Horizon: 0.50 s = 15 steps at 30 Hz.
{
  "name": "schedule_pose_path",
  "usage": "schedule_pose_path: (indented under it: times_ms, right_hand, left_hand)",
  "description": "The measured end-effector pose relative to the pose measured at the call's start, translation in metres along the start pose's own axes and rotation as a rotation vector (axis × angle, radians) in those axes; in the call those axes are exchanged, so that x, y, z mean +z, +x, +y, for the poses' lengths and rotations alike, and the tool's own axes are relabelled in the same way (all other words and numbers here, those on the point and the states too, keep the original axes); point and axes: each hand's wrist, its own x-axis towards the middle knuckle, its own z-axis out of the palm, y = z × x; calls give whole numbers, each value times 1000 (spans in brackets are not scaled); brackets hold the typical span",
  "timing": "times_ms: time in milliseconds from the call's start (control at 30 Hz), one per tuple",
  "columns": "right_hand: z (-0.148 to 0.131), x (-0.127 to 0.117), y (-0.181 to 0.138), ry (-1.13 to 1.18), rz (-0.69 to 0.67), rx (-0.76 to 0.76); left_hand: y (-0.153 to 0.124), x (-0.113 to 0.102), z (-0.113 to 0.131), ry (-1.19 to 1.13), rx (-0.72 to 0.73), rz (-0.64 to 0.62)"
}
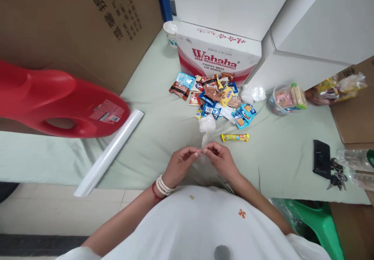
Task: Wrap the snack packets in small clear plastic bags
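Note:
Both of my hands meet near the table's front edge. My left hand [181,164] pinches the twisted end of a clear plastic bag [205,139] between thumb and finger. Right against it, my right hand [222,161] pinches the same end. A white lump [207,123] sits in the far part of the bag; what it is I cannot make out. To the right lies a yellow wrapped snack stick [235,137]. Just beyond the bag is a pile of small wrapped snacks [217,92], with blue snack packets [244,116] at its right side.
A Wahaha carton [219,55] stands behind the pile, with a paper cup [171,34] beside it. On the left are a red jug [67,100] and a white roll [112,149]. To the right sit a tub of snacks [288,99], a phone [321,158] and keys [337,179].

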Motion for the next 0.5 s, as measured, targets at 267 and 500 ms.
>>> schedule_pose_path:
  times_ms: [267, 500]
  right_hand:
    - [8, -22, -9, 44, 47, 86]
    - [11, -46, -30, -69, 79, -23]
  left_hand:
    - [-2, -23, -17, -240, -255, 227]
    - [14, -37, -1, 247, -110, 351]
